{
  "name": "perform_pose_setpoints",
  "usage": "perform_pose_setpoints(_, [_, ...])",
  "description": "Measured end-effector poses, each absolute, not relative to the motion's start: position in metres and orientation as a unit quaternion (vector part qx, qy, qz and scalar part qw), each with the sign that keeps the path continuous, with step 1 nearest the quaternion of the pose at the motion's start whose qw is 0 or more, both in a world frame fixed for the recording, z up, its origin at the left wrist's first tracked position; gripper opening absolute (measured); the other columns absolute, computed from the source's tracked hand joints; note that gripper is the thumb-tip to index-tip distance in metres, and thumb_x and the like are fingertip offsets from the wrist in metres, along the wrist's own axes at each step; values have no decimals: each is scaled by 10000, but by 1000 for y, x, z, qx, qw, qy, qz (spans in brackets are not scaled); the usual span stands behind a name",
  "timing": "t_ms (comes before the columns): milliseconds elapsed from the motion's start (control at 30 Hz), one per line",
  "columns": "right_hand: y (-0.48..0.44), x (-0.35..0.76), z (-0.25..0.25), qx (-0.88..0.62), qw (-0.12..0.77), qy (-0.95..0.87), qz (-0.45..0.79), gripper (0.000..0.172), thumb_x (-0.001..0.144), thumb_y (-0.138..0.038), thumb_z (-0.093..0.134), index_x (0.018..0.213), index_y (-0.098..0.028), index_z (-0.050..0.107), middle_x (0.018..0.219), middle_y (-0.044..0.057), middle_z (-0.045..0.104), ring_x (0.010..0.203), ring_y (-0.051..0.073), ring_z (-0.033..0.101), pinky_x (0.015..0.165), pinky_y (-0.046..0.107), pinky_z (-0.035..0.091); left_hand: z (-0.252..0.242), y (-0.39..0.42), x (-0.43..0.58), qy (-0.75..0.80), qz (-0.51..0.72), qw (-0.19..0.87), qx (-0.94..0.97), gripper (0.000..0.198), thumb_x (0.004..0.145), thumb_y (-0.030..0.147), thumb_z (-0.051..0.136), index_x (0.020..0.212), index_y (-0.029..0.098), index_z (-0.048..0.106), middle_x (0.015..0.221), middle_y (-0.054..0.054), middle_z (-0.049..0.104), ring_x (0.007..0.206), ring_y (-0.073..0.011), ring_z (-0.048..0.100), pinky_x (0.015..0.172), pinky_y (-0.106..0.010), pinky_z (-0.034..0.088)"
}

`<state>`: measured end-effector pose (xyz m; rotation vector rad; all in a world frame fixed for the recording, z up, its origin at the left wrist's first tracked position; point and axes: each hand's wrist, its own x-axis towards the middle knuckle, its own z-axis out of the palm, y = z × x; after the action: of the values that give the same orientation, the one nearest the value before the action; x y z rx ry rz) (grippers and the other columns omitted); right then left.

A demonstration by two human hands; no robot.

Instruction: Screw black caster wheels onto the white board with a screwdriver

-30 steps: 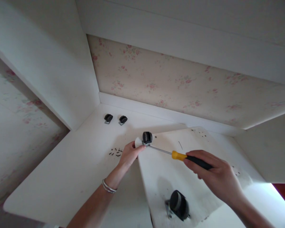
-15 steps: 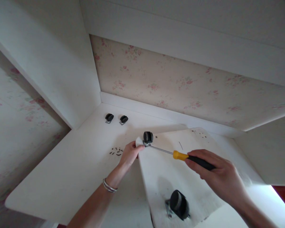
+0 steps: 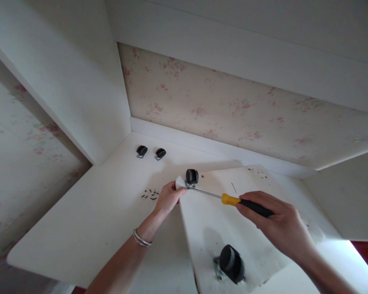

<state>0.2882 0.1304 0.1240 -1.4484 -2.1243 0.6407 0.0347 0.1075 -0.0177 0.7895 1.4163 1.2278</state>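
My right hand [image 3: 279, 228] is wrapped round the black and yellow handle of a screwdriver [image 3: 233, 200]. The metal shaft runs left, and its tip rests at the base plate of a small black caster wheel [image 3: 191, 177]. That caster stands on the far left corner of a white board [image 3: 248, 237]. My left hand [image 3: 168, 197] grips this corner of the board just beside the caster, fingers curled on the edge. A bracelet sits on the left wrist.
A second, larger-looking caster [image 3: 230, 263] is fixed near the board's front edge. Two loose casters [image 3: 151, 152] lie on the white surface at the back left. Several small dark screws [image 3: 149, 195] lie left of my left hand. Floral-papered walls and white panels surround the surface.
Hardly anything differs. My hands and the screwdriver stay at the caster; the view has shifted slightly.
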Motion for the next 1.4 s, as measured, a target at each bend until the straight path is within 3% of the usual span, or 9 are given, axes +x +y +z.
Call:
perform_pose_setpoints(267, [137,291,126,-468,230,-832,190,166,832,-443,685,927,-309,716,966,-18,717,839,176,676,763,306,544,-19,109,35,592,511,532,324,203,718,348,646,783,156,624,695,3,583,629,-145,519,529,-236,343])
perform_pose_setpoints(600, [141,278,148,-411,233,-872,126,105,853,-376,673,909,-295,708,948,-27,728,808,154,683,724,280,548,-20,108,35,589,514,530,328,208,729,363,651,779,164,617,687,8,574,607,-135,513,526,-233,347])
perform_pose_setpoints(1400, [140,277,148,-413,221,-872,141,112,853,-389,675,920,-304,705,951,-31,721,815,156,674,736,290,541,-17,108,35,595,510,526,330,176,716,341,643,728,175,586,652,20,547,582,-128,497,511,-231,331])
